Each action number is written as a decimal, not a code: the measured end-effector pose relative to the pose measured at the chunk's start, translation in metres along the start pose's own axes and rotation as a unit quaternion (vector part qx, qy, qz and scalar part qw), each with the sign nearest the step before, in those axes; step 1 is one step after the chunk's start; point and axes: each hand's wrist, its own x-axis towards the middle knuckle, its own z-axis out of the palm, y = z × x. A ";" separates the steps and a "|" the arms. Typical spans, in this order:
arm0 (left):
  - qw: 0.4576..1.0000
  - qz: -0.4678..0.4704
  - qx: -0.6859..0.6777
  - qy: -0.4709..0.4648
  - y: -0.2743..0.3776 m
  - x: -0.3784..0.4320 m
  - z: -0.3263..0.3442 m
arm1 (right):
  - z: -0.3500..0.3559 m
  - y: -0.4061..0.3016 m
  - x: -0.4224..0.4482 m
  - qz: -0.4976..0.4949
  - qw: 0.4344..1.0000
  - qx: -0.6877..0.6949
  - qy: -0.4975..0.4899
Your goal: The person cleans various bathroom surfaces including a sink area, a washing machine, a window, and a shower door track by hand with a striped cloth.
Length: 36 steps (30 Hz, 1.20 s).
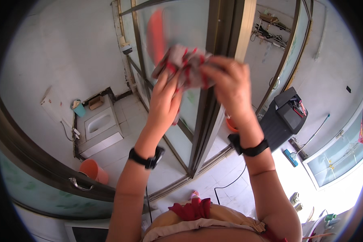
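Observation:
A crumpled grey cloth with red stripes (186, 65) is bunched between my two raised hands, blurred by motion. My left hand (166, 93) grips its lower left part, and a bit of the cloth hangs below those fingers. On the right side, my right hand (231, 78) pinches the cloth between thumb and fingers. Behind it stands a frosted glass panel (181, 30) in a dark metal frame (201, 127). Whether the cloth touches the glass I cannot tell. A blurred red shape (156, 36) shows at the panel, above the cloth.
To the left, a squat toilet (99, 123) sits on a raised tiled step, with an orange bucket (94, 171) nearer me. An opened door with a metal handle (80, 184) curves along the left. Rightward are a dark bin-like container (278, 121) and a blue mop (291, 158). A black cable (230, 184) crosses the floor.

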 end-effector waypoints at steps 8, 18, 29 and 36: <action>0.969 0.214 -0.065 0.107 -0.010 0.178 0.075 | -0.030 0.112 0.078 -0.136 0.950 -0.223 0.170; 0.989 0.069 -0.128 0.041 -0.052 0.034 0.130 | 0.033 0.062 -0.093 0.036 0.995 0.049 0.083; 0.976 -0.084 -0.169 -0.109 -0.071 -0.170 0.161 | 0.052 -0.004 -0.317 0.082 0.971 0.175 -0.139; 0.974 0.191 -0.102 -0.062 -0.062 -0.005 0.123 | 0.036 0.042 -0.257 0.385 0.842 0.324 -0.194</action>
